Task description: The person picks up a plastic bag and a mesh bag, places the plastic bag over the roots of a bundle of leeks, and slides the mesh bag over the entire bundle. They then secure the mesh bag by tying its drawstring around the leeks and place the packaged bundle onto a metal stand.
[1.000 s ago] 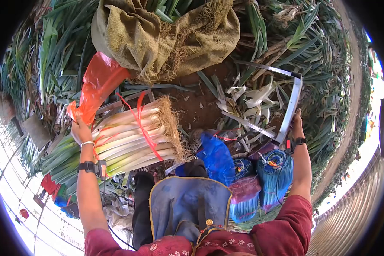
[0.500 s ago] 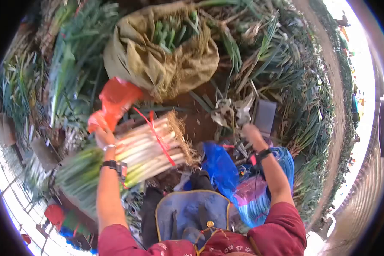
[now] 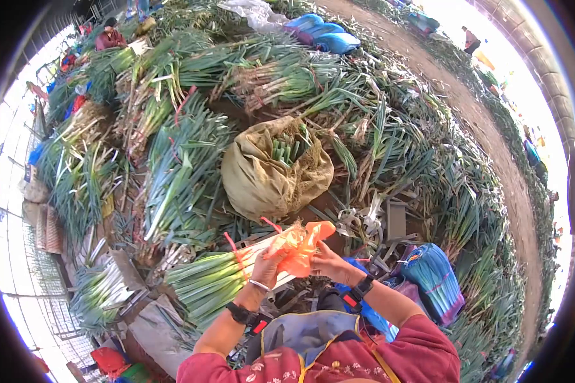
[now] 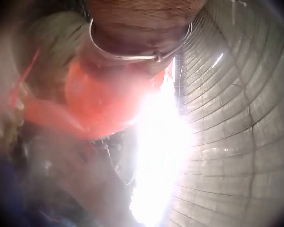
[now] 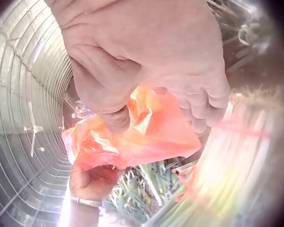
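The left hand (image 3: 268,265) and right hand (image 3: 332,263) both grip plain orange plastic (image 5: 163,127) near red-tied leeks (image 3: 214,276).

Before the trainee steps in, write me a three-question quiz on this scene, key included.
1. True or false: the left hand and the right hand both hold the orange-red plastic bag.
2. Which colour is the tie round the leek bundle?
A) blue
B) red
C) white
3. Fill in: the thin bangle circles the person's ____ wrist.

Key: 1. True. 2. B. 3. Left.
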### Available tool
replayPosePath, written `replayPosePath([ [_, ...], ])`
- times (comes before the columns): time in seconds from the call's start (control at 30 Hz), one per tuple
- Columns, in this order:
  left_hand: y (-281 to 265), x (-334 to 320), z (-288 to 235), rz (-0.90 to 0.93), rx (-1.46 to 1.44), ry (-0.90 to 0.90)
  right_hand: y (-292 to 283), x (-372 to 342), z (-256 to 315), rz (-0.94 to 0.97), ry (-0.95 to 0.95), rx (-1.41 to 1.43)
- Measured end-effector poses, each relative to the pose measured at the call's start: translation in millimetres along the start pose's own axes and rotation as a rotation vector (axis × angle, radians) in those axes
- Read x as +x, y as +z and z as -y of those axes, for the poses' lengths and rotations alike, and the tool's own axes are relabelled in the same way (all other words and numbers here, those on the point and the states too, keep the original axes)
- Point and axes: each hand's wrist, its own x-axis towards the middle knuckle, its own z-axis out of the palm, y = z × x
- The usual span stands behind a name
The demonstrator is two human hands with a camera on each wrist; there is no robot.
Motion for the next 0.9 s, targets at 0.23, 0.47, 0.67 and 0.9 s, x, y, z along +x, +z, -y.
replayPosePath([
  [0.23,-1,-111,-31,-0.037,-0.288,-0.193,69,-61,6,-0.128,-0.158,0.076],
  [0.47,5,-155,-49,0.048,-0.038,0.052,76,-110,41,-0.172,-0.280,-0.058],
  [0.67,38,-153,-65,0.099,-0.115,0.246,74,-115,58,-0.249,-0.633,-0.485],
  [0.9,-1,-140,-71,-0.186,-0.293,0.058,95,-136,74,-0.166,-0.478,0.064],
])
